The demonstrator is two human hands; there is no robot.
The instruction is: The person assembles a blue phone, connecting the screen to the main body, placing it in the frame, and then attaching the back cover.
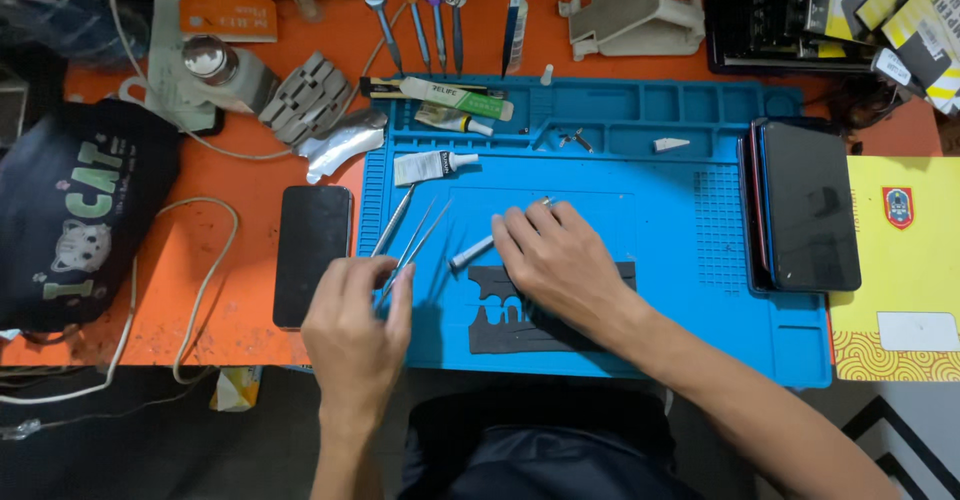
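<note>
My left hand (357, 330) pinches the near ends of a pair of slim metal tweezers (416, 242) that lie slanted on the blue work mat (690, 250). A second thin metal tool (392, 222) lies just left of them. My right hand (556, 260) rests flat on a black cut-out sheet (500, 322) on the mat, fingers spread over it. A small white cylinder (470, 253) lies at my right fingertips. A slim pen-like tool tip (543, 201) shows beyond the fingers.
A dark phone (312, 252) lies left of the mat. Stacked phones (805, 205) sit at the mat's right edge. Glue tubes (435, 166) and small parts fill the mat's top trays. Screwdrivers (420, 20), a grey stand (630, 15), a bottle (225, 70), a black bag (75, 210) and cables surround.
</note>
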